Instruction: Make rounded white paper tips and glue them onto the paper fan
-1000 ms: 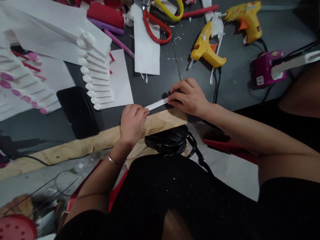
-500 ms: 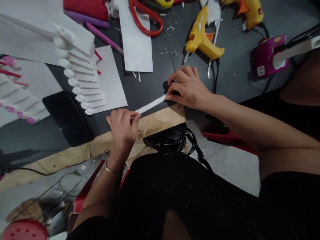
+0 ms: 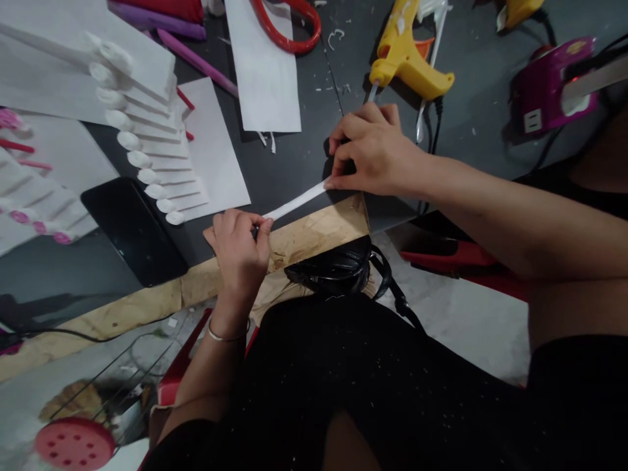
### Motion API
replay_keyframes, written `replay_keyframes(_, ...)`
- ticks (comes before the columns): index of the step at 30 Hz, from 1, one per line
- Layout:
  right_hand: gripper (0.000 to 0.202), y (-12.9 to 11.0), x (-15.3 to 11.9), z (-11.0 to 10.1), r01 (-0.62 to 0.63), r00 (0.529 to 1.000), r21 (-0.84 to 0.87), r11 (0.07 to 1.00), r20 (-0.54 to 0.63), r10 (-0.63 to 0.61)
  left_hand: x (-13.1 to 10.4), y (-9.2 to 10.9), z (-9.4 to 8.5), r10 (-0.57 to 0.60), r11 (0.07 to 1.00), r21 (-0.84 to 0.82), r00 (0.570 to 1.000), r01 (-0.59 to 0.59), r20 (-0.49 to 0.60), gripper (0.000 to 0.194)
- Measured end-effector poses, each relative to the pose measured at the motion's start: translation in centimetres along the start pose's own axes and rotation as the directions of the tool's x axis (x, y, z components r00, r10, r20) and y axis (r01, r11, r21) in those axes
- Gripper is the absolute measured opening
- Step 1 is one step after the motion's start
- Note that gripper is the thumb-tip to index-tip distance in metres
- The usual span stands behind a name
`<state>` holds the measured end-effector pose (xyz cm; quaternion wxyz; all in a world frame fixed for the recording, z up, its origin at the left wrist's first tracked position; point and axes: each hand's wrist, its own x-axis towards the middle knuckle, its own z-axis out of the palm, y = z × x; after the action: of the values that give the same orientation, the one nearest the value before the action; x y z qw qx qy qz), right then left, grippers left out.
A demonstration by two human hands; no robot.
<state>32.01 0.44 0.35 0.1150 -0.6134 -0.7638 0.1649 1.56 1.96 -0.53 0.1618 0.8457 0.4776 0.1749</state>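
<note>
A narrow white paper strip [image 3: 298,203] stretches between my two hands, just above the table's wooden front edge. My left hand [image 3: 240,245] pinches its lower left end between thumb and fingers. At the upper right end, the thumb and forefinger of my right hand [image 3: 370,154] are closed on it. To the left, a row of white rolled paper pieces [image 3: 138,159] with strip-like tails lies on white sheets. A yellow glue gun [image 3: 409,62] rests on the table beyond my right hand.
A black phone [image 3: 135,229] lies left of my left hand. Red-handled scissors [image 3: 294,46] rest on a white paper sheet [image 3: 267,98]. A purple power socket block [image 3: 549,88] with cables stands at the right. Below the table edge hangs a black bag [image 3: 333,265].
The view has shifted slightly, moving the glue gun and socket block up and right in the picture. Both hands keep their pinch on the strip, which stays stretched between them.
</note>
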Motion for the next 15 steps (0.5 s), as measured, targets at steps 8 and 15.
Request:
replay_keyframes(8, 0.038, 1.2, 0.5, 1.0, -0.02, 0.999, -0.008, 1.0, -0.038, 0.02, 0.6, 0.0, -0.1, -0.045, 0.996, -0.072, 0.998, 0.047, 0.039, 0.009)
replay_keyframes(15, 0.022, 0.0, -1.1, 1.1, -0.003, 0.997, -0.038, 0.999, -0.077, 0.0, 0.6, 0.2, -0.1, 0.097, 0.994, -0.055, 0.994, -0.094, 0.044, 0.022)
